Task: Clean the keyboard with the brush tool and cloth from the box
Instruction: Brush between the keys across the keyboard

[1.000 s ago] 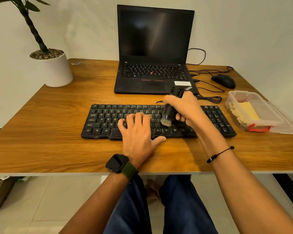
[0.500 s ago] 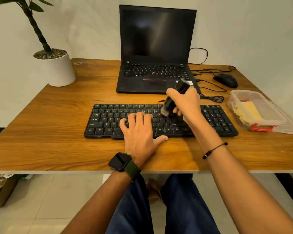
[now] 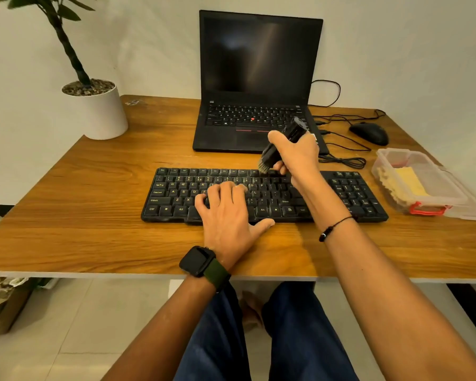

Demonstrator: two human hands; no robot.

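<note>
A black keyboard [image 3: 176,193] lies across the middle of the wooden desk. My right hand [image 3: 297,155] grips a black brush tool [image 3: 275,149] tilted down to the left, its pale bristles at the top key row near the keyboard's far edge. My left hand [image 3: 228,215] rests flat on the keys at the keyboard's centre, fingers spread, holding nothing; a dark watch is on that wrist. At the right stands a clear plastic box [image 3: 390,193] with red latches, and a yellow cloth [image 3: 410,180] lies inside it.
An open black laptop [image 3: 259,78] sits behind the keyboard. A black mouse [image 3: 368,133] and its cables lie at the back right. A white plant pot [image 3: 99,111] stands at the back left corner. The box lid [image 3: 473,204] lies beside the box.
My right hand has swept the brush from the lower key rows away from me up to the top row. My left hand has stayed on the keys.
</note>
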